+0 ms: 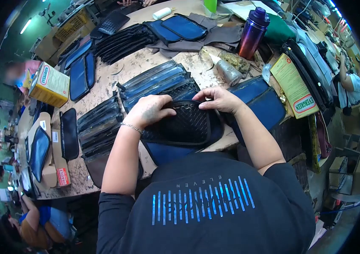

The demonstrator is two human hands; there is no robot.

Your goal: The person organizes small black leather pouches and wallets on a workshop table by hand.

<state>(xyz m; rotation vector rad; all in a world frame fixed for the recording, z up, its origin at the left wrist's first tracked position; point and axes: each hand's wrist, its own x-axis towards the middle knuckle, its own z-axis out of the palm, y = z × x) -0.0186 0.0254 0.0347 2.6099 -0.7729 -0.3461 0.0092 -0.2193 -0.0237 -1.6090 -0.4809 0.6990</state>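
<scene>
My left hand (pixel 149 111) presses down on the left part of a black quilted pouch panel (pixel 186 127) that lies at the near edge of the worktable (pixel 137 63). At the panel's upper right rim, my right hand (pixel 219 99) pinches the edge with its fingertips. A blue piece (pixel 165 153) sticks out from under the panel toward me. A silver bracelet circles my left wrist.
Stacks of black and blue pouch pieces (pixel 154 82) cover the table. A purple bottle (pixel 253 33), a glue bottle (pixel 227 72), a yellow box (pixel 49 84) and a yellow packet (pixel 295 86) stand around. Other people sit at the right edge and lower left.
</scene>
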